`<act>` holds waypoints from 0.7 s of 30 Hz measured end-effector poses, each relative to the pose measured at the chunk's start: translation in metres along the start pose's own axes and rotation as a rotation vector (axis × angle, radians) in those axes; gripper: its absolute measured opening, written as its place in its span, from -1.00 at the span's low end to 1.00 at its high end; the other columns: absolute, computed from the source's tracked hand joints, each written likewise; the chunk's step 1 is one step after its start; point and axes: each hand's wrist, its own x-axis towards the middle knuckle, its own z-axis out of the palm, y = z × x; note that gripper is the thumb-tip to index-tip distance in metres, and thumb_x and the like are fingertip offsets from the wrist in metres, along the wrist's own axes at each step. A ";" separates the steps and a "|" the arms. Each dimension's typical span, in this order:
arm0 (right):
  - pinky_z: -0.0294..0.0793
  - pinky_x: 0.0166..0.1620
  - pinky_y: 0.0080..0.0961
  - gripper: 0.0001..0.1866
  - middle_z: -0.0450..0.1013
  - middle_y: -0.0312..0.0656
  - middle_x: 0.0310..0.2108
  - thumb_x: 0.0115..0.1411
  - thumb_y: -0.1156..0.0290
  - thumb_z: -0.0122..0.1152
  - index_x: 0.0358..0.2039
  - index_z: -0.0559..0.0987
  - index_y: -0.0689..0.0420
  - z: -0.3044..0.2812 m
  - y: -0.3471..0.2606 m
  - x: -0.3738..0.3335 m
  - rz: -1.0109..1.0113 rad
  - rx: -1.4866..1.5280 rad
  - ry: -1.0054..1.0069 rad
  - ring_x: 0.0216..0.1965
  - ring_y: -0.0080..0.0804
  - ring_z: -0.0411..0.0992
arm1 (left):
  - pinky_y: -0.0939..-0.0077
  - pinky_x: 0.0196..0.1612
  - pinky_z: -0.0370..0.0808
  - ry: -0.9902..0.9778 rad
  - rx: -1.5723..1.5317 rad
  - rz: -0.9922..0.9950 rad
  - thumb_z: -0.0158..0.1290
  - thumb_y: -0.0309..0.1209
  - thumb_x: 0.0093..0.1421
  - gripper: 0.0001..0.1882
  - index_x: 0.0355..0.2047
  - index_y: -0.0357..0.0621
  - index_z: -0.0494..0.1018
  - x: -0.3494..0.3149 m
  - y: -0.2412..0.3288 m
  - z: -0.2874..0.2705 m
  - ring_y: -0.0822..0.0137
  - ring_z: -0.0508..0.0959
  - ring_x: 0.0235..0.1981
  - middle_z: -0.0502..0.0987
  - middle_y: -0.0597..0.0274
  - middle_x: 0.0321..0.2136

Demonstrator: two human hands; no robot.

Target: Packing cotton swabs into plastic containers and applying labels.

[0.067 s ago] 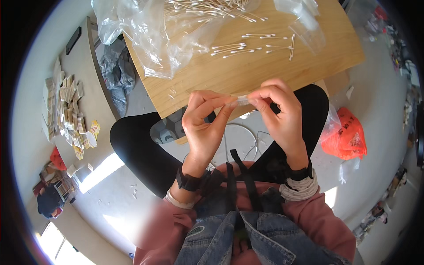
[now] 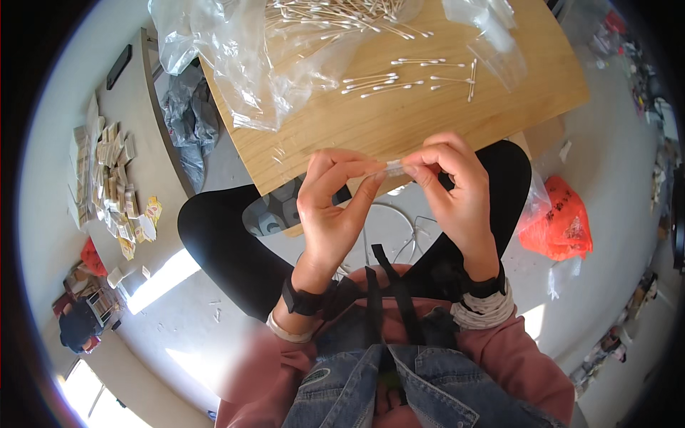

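My left hand (image 2: 330, 198) and my right hand (image 2: 455, 191) meet just off the near edge of the wooden table (image 2: 428, 123). Between them they pinch a small, narrow, whitish see-through plastic piece (image 2: 394, 166), one end in each hand's thumb and fingers. It looks like the edge of a little clear bag, but its exact kind is too small to tell. Beyond the hands, several loose cotton swabs (image 2: 391, 87) lie on the tabletop, with a larger heap of cotton swabs (image 2: 342, 13) at the far edge.
A big crumpled clear plastic bag (image 2: 246, 68) covers the table's left side. Small clear bags (image 2: 492, 32) lie at the far right. On the floor at right sits a red plastic bag (image 2: 560, 221). Many small boxes (image 2: 114, 167) are heaped on a surface to the left.
The table and both hands appear very slightly lower in the picture. Both hands keep the same pinch on the plastic piece.
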 end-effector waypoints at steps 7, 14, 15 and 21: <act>0.44 -0.39 -0.56 -0.88 0.39 -0.23 -0.36 0.17 0.71 0.28 -0.32 0.58 0.23 0.001 0.002 0.005 -0.022 -0.036 -0.055 -0.42 -0.49 0.43 | 0.45 -0.17 0.49 -0.159 0.005 -0.046 0.40 -0.58 -0.06 -0.74 -0.29 -0.15 0.70 0.016 0.000 0.001 0.31 0.56 -0.27 0.57 0.23 -0.33; 0.48 -0.38 -0.53 -0.91 0.40 -0.19 -0.35 0.21 0.68 0.25 -0.33 0.56 0.22 0.009 0.001 0.005 -0.058 -0.053 -0.044 -0.40 -0.39 0.47 | 0.46 -0.28 0.44 -0.030 0.153 0.257 0.41 -0.59 -0.11 -0.75 -0.36 -0.10 0.72 0.013 -0.001 -0.004 0.32 0.52 -0.38 0.57 0.31 -0.44; 0.48 -0.38 -0.53 -0.92 0.40 -0.18 -0.34 0.21 0.68 0.25 -0.33 0.55 0.23 0.012 0.002 0.004 -0.047 -0.038 -0.030 -0.40 -0.37 0.47 | 0.47 -0.29 0.43 -0.029 0.128 0.208 0.41 -0.59 -0.11 -0.75 -0.36 -0.08 0.73 0.010 -0.010 -0.004 0.32 0.51 -0.39 0.57 0.32 -0.44; 0.44 -0.40 -0.54 -0.94 0.41 -0.20 -0.36 0.21 0.64 0.29 -0.33 0.56 0.24 0.007 -0.004 0.000 -0.131 -0.151 -0.042 -0.43 -0.42 0.44 | 0.47 -0.28 0.41 -0.027 0.060 0.160 0.41 -0.58 -0.12 -0.75 -0.36 -0.09 0.72 0.012 -0.010 -0.005 0.32 0.51 -0.40 0.57 0.32 -0.46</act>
